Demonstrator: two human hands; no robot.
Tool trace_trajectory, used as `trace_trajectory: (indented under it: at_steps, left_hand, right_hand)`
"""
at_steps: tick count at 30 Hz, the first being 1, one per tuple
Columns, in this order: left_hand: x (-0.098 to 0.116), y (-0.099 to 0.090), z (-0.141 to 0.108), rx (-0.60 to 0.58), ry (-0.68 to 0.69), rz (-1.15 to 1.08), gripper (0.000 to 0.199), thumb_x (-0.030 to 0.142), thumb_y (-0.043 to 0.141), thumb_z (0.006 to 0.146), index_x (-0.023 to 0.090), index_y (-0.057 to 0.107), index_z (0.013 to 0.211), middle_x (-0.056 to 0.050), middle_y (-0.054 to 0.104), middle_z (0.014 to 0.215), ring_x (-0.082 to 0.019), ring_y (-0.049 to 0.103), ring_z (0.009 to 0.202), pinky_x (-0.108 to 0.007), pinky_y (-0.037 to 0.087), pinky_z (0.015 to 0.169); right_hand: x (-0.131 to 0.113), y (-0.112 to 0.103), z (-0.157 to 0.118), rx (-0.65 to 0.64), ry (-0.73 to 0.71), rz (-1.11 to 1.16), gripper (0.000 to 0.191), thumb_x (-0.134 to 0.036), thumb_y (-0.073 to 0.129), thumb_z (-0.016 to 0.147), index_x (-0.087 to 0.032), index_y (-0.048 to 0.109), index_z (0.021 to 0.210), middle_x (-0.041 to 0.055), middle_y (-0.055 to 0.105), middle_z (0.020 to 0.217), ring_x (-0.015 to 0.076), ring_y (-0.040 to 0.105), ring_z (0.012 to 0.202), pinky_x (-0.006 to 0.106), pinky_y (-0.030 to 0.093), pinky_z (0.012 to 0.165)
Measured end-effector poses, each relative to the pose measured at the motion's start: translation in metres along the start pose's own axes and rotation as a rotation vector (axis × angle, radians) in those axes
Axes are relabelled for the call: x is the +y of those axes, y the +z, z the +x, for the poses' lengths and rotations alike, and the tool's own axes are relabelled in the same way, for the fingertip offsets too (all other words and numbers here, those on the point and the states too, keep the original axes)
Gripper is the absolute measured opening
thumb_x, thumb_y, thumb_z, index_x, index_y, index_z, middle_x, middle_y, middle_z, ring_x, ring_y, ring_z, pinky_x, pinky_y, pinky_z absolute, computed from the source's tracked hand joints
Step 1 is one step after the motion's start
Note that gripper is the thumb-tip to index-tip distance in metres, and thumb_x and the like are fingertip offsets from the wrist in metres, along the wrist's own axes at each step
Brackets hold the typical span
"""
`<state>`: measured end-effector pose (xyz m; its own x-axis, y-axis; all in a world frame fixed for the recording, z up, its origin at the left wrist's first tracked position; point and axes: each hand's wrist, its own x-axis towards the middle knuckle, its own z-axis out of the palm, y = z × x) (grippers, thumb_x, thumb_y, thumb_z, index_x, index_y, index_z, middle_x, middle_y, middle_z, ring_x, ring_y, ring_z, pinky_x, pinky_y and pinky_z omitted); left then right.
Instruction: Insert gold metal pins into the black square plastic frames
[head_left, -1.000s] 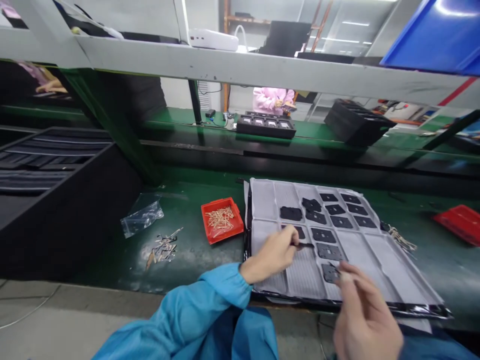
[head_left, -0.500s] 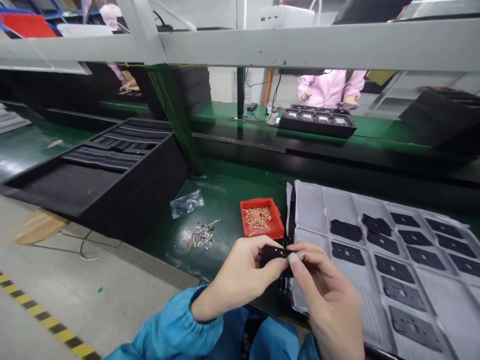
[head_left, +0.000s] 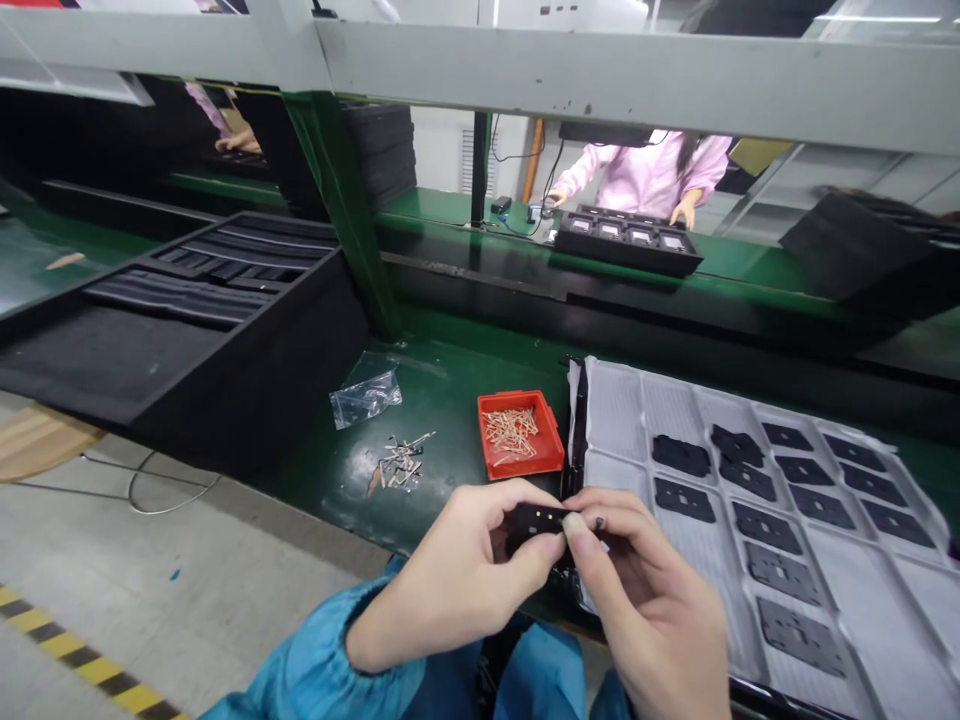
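Observation:
Between both hands is a small flat black plate (head_left: 534, 520) with a few bright gold-coloured dots. My left hand (head_left: 472, 575) is closed on its left end, thumb in front and fingers behind. The thumb of my right hand (head_left: 649, 600) presses on the plate's right part, and a tiny dark bit shows by its fingertips. My fingers cover much of the plate. Just beyond the hands stands a red box (head_left: 520, 434) of thin pale strips. To the right, a white compartmented tray (head_left: 615, 410) bears several similar black plates (head_left: 802, 635).
Small loose strips (head_left: 403, 462) and a clear plastic bag (head_left: 366, 398) lie on the green bench (head_left: 442, 350). A large black foam box (head_left: 285, 350) stands at the left. Across the bench, a person in pink (head_left: 645, 175) works at a black tray (head_left: 628, 240).
My view has shifted slightly. Both hands still grip the black plate, with more of its gold dots facing me. The person across has reached an arm toward a small device.

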<state>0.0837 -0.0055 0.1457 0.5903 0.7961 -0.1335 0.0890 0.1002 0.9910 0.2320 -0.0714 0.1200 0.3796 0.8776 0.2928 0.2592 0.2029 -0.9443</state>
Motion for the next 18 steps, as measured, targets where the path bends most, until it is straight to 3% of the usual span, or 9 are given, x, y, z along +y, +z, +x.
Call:
trace_trajectory:
  at_steps: [4, 12, 18]
  left_hand:
    - [0.008, -0.004, -0.01, -0.034, 0.011, 0.034, 0.025, 0.025, 0.061, 0.096, 0.021, 0.076, 0.114, -0.002, 0.07, 0.085, -0.018, 0.068, 0.081, -0.024, 0.053, 0.069]
    - [0.007, -0.003, -0.022, 0.002, 0.071, 0.147, 0.036, 0.037, 0.041, 0.109, 0.019, 0.072, 0.109, 0.003, 0.058, 0.063, -0.01, 0.051, 0.054, -0.02, 0.042, 0.054]
    - [-0.006, 0.008, -0.026, 0.12, 0.255, 0.322, 0.028, 0.03, 0.034, 0.111, 0.022, 0.061, 0.109, 0.0, 0.069, 0.085, -0.012, 0.062, 0.065, -0.022, 0.049, 0.062]
  right_hand:
    - [-0.005, -0.002, -0.004, -0.012, -0.045, -0.093, 0.006, -0.023, 0.068, 0.094, -0.025, 0.07, 0.089, 0.0048, 0.073, 0.099, 0.0174, 0.072, 0.093, 0.024, 0.06, 0.079]
    - [-0.018, 0.001, -0.009, 0.012, -0.168, -0.206, 0.007, -0.018, 0.068, 0.093, -0.024, 0.069, 0.09, 0.005, 0.073, 0.098, 0.0177, 0.073, 0.091, 0.024, 0.06, 0.075]
    - [-0.021, 0.006, -0.012, 0.053, -0.225, -0.261, 0.009, -0.016, 0.068, 0.092, -0.024, 0.07, 0.092, 0.0048, 0.074, 0.1, 0.0176, 0.074, 0.089, 0.025, 0.061, 0.076]
